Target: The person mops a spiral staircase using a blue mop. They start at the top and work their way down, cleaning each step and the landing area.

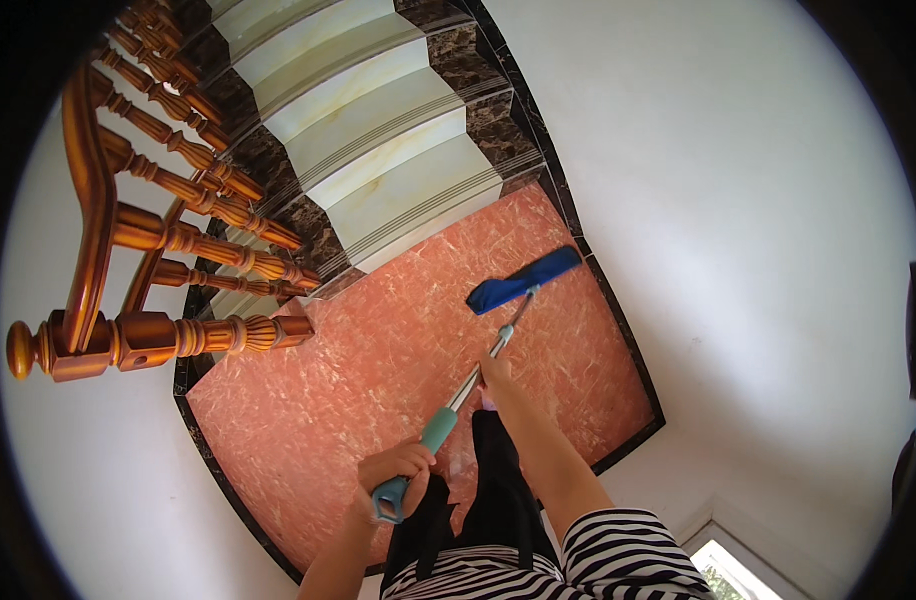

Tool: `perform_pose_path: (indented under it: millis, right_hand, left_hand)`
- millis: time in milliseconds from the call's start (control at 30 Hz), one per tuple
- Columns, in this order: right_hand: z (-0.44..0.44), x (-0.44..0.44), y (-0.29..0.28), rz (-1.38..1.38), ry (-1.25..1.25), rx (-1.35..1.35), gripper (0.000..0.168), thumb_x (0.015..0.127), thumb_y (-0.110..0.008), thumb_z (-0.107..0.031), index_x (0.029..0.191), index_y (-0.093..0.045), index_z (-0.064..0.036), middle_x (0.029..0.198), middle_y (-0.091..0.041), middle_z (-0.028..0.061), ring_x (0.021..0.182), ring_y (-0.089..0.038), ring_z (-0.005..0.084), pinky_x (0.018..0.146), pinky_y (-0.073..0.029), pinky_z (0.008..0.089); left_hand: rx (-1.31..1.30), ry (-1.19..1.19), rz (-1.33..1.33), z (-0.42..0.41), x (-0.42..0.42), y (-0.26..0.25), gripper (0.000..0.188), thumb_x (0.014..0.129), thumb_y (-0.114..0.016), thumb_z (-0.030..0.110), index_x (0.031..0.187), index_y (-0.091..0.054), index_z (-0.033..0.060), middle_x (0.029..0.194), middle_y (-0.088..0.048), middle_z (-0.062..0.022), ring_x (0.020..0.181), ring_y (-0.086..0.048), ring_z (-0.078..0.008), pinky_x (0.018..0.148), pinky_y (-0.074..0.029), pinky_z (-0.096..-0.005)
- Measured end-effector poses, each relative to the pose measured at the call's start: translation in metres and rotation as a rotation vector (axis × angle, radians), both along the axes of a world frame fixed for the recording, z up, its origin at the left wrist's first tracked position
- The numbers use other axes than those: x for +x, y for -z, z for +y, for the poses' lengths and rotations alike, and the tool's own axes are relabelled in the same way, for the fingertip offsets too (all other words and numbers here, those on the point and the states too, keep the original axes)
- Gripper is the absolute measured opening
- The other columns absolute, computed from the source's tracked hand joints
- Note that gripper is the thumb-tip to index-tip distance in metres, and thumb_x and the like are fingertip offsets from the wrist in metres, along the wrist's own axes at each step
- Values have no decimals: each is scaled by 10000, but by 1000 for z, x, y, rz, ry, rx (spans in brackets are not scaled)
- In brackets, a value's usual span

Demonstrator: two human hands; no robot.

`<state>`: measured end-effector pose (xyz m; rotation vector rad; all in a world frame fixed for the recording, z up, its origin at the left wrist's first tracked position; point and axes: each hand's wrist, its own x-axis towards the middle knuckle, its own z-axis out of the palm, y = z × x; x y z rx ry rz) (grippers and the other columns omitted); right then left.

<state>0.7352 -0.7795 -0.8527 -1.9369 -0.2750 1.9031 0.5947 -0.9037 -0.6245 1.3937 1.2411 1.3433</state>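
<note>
A flat mop with a blue pad lies against the reddish marble-patterned landing floor, its right end close to the dark skirting. Its metal pole slants down toward me and ends in a green grip with a blue-grey hanging loop. Around the top end of the handle, just below the green grip, my left hand is closed. Farther down, my right hand grips the bare pole. The fingers of that hand are partly hidden from view.
Pale stair treads with dark marble borders meet the landing at its far edge. A carved wooden newel post and balusters stand at the left. White walls with dark skirting enclose the landing. A window shows at lower right.
</note>
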Motion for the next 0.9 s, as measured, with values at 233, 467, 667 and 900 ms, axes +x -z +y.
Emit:
perform_pose_path:
  millis: [233,467,667,900]
  right_hand:
    - [-159,-98,-18,168,50,-168,117,788,-433,-216,742,-425,-108,619,-457,45,495,-454,168,391,-374,286]
    - [-308,-239,-55,596,120,-459,149,786,-446,-118,698,-389,-12,638,-474,112,600,-529,215,537,-495,352]
    - [-329,-297,-91,653,82,-469,81,759,-448,-55,740,-402,9,692,-500,128,619,-554,222,572,-509,332]
    - [-239,-261,-118,411,-58,-222,136,745,-493,-100,703,-443,20,610,-495,105,526,-531,176,426,-444,273]
  left_hand:
    - [-44,67,195,-110,-96,-74,137,591,-558,-75,583,-463,23,594,-542,-89,619,-584,-210,699,-465,-355]
    - [-195,-63,352,-217,-172,-138,114,604,-555,-52,583,-472,24,557,-542,-97,578,-580,-219,694,-471,-370]
    - [-50,-387,320,-236,-168,-169,201,679,-584,125,593,-417,54,491,-509,-60,490,-548,-191,633,-467,-366]
    - [-14,-730,253,-218,-122,-145,273,667,-595,121,750,-338,79,468,-458,-41,512,-510,-176,740,-401,-412]
